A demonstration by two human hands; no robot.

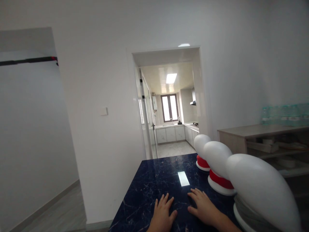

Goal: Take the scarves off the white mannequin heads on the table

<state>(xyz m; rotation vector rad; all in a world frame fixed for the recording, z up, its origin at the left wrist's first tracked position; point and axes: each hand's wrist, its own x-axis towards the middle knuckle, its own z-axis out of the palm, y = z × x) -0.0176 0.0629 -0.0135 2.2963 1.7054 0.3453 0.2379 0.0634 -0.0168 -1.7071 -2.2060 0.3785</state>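
both hands open, flat | left hand (162, 214) | right hand (204, 207) | dark marble table (145, 190)

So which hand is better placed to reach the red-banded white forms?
Probably the right hand: it lies flat on the dark tabletop nearer the closest red-banded form; the left hand lies farther away.

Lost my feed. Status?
Left hand and right hand flat on dark marble table, holding nothing. White mannequin heads beside right hand, untouched.
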